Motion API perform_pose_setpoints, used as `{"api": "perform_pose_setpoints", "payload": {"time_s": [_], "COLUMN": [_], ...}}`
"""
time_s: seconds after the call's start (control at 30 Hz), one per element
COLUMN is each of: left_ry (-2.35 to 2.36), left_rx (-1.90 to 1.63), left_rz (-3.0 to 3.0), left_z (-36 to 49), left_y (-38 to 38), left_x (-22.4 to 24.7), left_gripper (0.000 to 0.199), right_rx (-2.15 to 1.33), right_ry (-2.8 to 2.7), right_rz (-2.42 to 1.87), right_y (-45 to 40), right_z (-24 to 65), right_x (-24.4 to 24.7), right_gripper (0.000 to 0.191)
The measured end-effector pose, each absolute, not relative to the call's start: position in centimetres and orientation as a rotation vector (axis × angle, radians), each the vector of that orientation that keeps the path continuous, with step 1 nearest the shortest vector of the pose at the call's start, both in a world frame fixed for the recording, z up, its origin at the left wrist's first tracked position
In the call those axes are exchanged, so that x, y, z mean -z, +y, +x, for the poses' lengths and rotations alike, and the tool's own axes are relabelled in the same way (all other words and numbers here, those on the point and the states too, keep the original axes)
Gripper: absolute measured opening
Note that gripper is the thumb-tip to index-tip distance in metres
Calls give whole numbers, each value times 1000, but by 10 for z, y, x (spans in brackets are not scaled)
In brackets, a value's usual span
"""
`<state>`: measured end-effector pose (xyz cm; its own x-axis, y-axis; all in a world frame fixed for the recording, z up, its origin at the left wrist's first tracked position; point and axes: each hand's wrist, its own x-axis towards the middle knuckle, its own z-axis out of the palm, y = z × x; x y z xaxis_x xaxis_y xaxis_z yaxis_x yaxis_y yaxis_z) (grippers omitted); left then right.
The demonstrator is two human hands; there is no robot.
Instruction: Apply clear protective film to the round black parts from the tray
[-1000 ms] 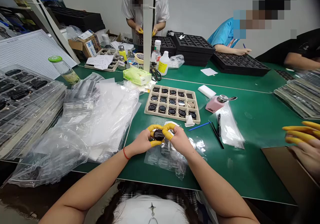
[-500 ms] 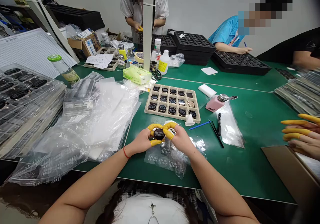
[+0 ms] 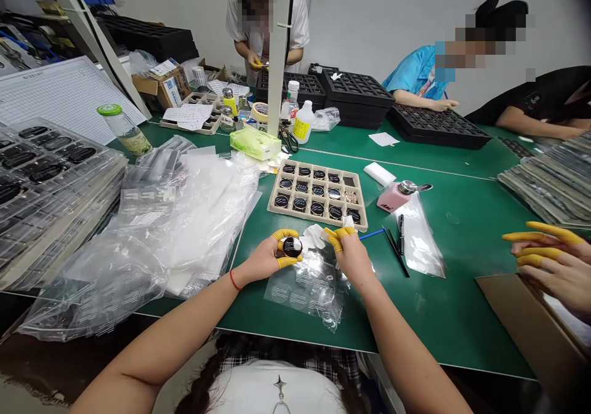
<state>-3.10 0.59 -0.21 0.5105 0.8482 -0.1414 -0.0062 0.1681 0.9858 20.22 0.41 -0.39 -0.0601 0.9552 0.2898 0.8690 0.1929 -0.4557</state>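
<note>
In the head view, my left hand [image 3: 268, 257], in yellow finger cots, grips a round watch head [image 3: 292, 247] by its edge. Its black face carries fine white print and a pale patch of glare. To the right, my right hand [image 3: 353, 255], also in yellow finger cots, is closed with its fingertips on a small white tissue [image 3: 348, 221] at the near corner of a beige tray [image 3: 318, 220]. Several similar round watch heads sit in the tray's compartments. Clear plastic film [image 3: 295, 297] with printed circles lies under my hands, and a crumpled white wipe [image 3: 314, 237] is between them.
Plastic bags [image 3: 194, 217] and stacked trays [image 3: 60, 205] cover the left side. A pink bottle [image 3: 394, 197], blue stick [image 3: 373, 234], black tweezers [image 3: 396, 254] and pen [image 3: 401, 235] lie rightward. A co-worker's hands [image 3: 554, 260] are above a cardboard box [image 3: 517, 322]. Other people sit behind.
My right hand has left the watch head and moved right to the white tissue by the tray. My left hand still holds the watch head, whose face now shows a bright patch.
</note>
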Motion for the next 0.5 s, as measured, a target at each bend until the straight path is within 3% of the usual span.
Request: {"api": "perform_pose_setpoints", "payload": {"time_s": [0.2, 0.5], "left_ry": [813, 871], "left_rx": [-785, -837], "left_rz": [1284, 1368], "left_z": [-30, -34], "left_y": [6, 11], "left_x": [7, 16], "left_gripper": [53, 52], "right_rx": [-300, -83], "right_ry": [-2137, -2308], "right_rz": [-1230, -1379], "right_y": [-19, 5], "right_z": [156, 137], "right_x": [-18, -9], "right_gripper": [22, 20]}}
